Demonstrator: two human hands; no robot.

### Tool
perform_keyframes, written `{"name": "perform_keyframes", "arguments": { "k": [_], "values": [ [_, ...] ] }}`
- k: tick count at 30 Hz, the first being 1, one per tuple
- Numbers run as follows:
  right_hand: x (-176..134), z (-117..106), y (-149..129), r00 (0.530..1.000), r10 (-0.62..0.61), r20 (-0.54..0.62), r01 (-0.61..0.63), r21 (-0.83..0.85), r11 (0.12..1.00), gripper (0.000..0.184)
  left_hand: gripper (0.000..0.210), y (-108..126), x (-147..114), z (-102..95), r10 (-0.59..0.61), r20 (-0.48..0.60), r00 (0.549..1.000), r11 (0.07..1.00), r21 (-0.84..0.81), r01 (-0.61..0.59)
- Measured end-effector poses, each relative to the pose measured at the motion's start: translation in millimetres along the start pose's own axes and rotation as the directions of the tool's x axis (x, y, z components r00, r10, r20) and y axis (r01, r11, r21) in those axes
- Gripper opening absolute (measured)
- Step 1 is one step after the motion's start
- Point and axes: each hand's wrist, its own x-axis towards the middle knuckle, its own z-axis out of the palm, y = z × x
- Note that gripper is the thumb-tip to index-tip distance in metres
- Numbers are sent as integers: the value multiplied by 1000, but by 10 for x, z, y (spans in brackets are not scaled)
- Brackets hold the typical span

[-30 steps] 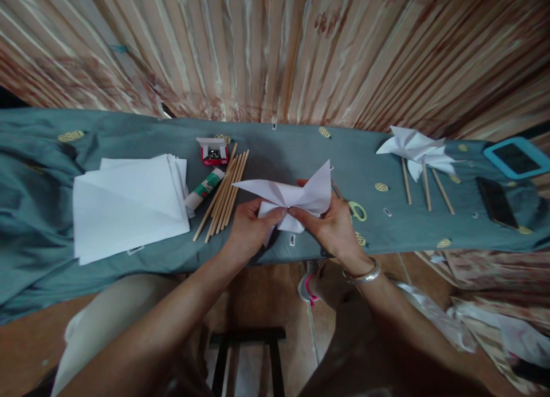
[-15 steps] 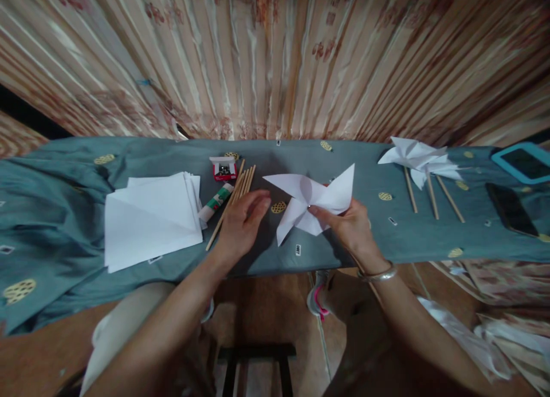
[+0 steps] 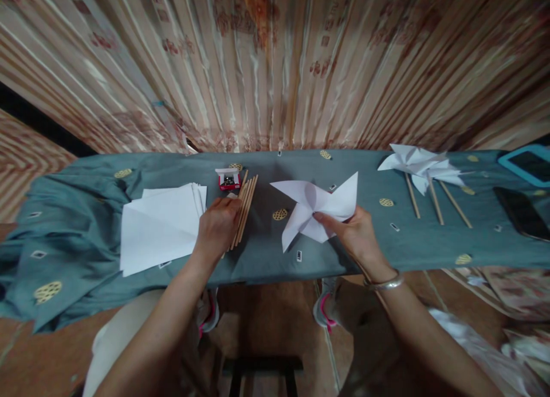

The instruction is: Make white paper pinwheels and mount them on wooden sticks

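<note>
My right hand pinches a white paper pinwheel, its thumb pressed on the centre and the fingers behind the paper. My left hand is curled palm down at the left side of a bundle of wooden sticks. Its fingertips touch the sticks, but what lies inside the fingers is hidden. Beneath that hand the glue stick is almost fully covered, with only a pale end showing. Just behind stands an open small red box with shiny little pieces inside.
White paper sheets lie stacked to the left. Pinwheels on sticks rest at the right, near a dark phone and a blue-framed device. A green cloth covers the table, with a curtain behind it.
My left hand has moved left and closed down beside the wooden sticks, which now lie at a steeper angle. My right hand keeps its hold on the pinwheel. The view has shifted slightly.
</note>
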Motion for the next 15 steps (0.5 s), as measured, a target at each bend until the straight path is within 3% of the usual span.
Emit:
{"name": "perform_keyframes", "arguments": {
  "k": [15],
  "values": [
    [-22, -6, -13, 999, 31, 6, -31, 47, 998, 48, 24, 54, 15, -88, -143, 164, 976, 990, 8, 143]
  ]
}}
